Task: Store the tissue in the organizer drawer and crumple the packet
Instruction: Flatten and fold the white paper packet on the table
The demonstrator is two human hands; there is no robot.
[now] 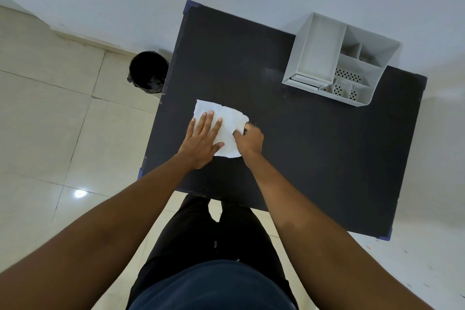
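Tissue (227, 128) lies on the worktop (302, 146); left hand (203, 137) pins it flat, released, while right hand (249, 139) pinches its right edge for folding.

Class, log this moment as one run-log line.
left hand: flat on tissue | right hand: pinching tissue edge | organizer: far right on table | storing: not yet done

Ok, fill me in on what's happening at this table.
A person stands over a dark table working on a white tissue spread flat on it. The left hand lies open on the tissue, pressing it down, while the right hand pinches its right edge, seemingly to fold it. The grey organizer sits at the table's far right corner, untouched, so the tissue is not yet stored. A black bin stands on the floor beside the table.
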